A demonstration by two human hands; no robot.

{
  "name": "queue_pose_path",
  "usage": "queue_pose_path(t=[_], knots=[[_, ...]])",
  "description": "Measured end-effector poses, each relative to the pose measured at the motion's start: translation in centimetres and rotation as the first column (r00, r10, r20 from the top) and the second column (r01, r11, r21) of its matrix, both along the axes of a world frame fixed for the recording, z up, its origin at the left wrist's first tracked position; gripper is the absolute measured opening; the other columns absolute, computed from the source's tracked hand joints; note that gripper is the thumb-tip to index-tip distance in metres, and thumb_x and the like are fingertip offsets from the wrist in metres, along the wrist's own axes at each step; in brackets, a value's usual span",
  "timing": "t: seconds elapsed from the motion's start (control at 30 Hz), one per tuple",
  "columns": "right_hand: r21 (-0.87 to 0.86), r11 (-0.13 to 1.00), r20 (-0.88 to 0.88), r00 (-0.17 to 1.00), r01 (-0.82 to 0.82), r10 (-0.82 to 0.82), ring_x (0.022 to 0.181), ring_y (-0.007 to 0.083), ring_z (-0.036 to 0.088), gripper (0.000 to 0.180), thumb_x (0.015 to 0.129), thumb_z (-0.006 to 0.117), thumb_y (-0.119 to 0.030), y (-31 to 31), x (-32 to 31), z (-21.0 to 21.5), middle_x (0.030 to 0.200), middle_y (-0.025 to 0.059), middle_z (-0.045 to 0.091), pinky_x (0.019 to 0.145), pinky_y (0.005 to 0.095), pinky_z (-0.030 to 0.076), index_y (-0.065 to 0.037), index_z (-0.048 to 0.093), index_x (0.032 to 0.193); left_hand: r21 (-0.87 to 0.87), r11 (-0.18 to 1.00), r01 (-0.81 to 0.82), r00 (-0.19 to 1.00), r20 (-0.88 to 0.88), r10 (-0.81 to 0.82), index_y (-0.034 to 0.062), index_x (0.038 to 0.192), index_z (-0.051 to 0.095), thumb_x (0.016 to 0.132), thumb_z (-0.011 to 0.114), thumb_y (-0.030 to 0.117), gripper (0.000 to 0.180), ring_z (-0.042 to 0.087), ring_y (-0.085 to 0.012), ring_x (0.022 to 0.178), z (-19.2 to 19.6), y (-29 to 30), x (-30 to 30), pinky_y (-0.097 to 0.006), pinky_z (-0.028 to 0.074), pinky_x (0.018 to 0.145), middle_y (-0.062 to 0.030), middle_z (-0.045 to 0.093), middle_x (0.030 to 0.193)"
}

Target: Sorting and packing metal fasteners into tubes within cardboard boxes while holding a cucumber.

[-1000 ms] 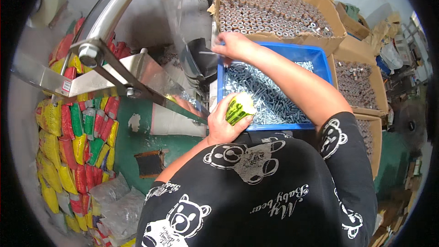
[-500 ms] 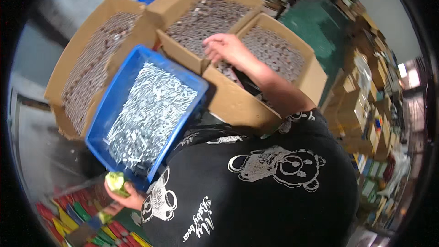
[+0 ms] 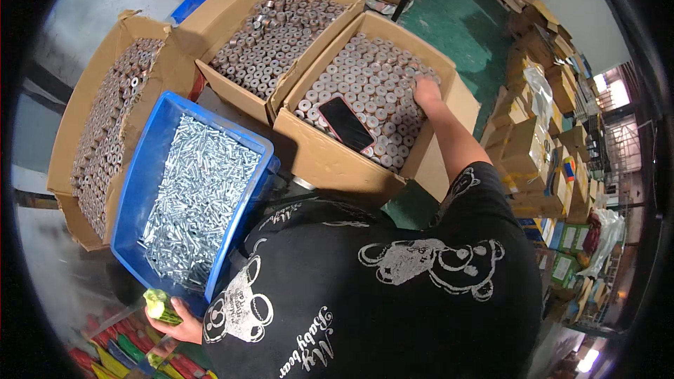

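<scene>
My left hand (image 3: 184, 324), at the lower left beside the blue bin, is closed round a cucumber (image 3: 163, 309) with its pale flesh bared at the top. To the right, my right hand (image 3: 427, 90) reaches into a cardboard box (image 3: 337, 158). Its fingers are bent down against the round metal pieces with centre holes (image 3: 365, 77) near the box's right side; whether it grips one is hidden. A phone (image 3: 347, 123) with a dark screen and a reddish edge lies on those pieces, left of my right hand.
A blue plastic bin (image 3: 242, 142) full of small silvery metal pins (image 3: 200, 196) stands left of centre. Two more cardboard boxes (image 3: 210, 35), one behind it and one at the far left, hold similar round pieces. Stacked cartons (image 3: 519, 154) line the right side.
My right hand has moved right, from above the dividing wall of the boxes down onto the metal pieces. The phone is now uncovered. My left hand still holds the cucumber.
</scene>
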State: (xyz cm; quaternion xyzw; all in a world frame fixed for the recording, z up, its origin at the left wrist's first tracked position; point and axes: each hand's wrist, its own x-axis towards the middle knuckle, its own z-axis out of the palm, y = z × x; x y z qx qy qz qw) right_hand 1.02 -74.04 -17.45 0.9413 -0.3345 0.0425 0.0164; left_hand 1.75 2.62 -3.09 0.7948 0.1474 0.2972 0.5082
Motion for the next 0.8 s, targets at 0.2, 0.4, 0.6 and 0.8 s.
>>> queue_pose_path(t=[0.2, 0.4, 0.6, 0.8], knots=[[-0.172, 0.984, 0.007, 0.999, -0.038, 0.040, 0.103, 0.0340, 0.055, 0.031, 0.082, 0.050, -0.011, 0.0, 0.3, -0.6, 0.106, 0.0175, 0.056, 0.084, 0.0473, 0.048, -0.008, 0.057, 0.112, -0.002, 1.000, 0.020, 0.998, -0.053, -0.020, 0.0026, 0.134, 0.037, 0.081, 0.068, 0.005, 0.061, 0.047, -0.0226, 0.113, -0.9, 0.0, 0.1, -0.034, 0.037, 0.099, -0.0131, 0.047, 0.126], [0.525, 0.838, 0.487, 0.860, -0.147, -0.154, 0.085, 0.0246, 0.058, 0.020, 0.083, 0.059, -0.013, -0.8, 1.9, 2.5, 0.100, 0.0118, 0.058, 0.074, 0.0401, 0.050, -0.006, 0.059, 0.102, 0.180, 0.984, -0.014, 1.000, -0.003, 0.015, 0.0037, 0.133, 0.037, 0.080, 0.069, 0.004, 0.062, 0.048, -0.0220, 0.110, 1.7, -2.0, -1.0, -0.033, 0.037, 0.098, -0.0125, 0.049, 0.123], [0.873, 0.084, 0.487, 0.851, -0.480, -0.197, 0.061, 0.0118, 0.054, 0.028, 0.088, 0.061, -0.025, 4.2, 18.0, 12.2, 0.075, -0.0007, 0.059, 0.057, 0.0222, 0.044, -0.007, 0.061, 0.109, 0.191, 0.980, -0.063, 0.998, -0.004, 0.065, 0.0035, 0.132, 0.039, 0.078, 0.069, 0.002, 0.062, 0.048, -0.0216, 0.110, 1.9, -2.3, -1.0, -0.034, 0.037, 0.098, -0.0113, 0.047, 0.124], [0.132, 0.816, -0.011, 0.822, -0.563, 0.570, 0.091, 0.0325, 0.062, 0.026, 0.086, 0.052, -0.020, 7.9, 35.5, 5.8, 0.102, 0.0131, 0.065, 0.079, 0.0412, 0.049, -0.005, 0.066, 0.103, 0.219, 0.970, -0.106, 0.992, -0.037, 0.117, 0.0022, 0.131, 0.040, 0.077, 0.068, -0.001, 0.061, 0.048, -0.0202, 0.109, 2.6, -3.7, 0.1, -0.033, 0.038, 0.097, -0.0095, 0.048, 0.121]])
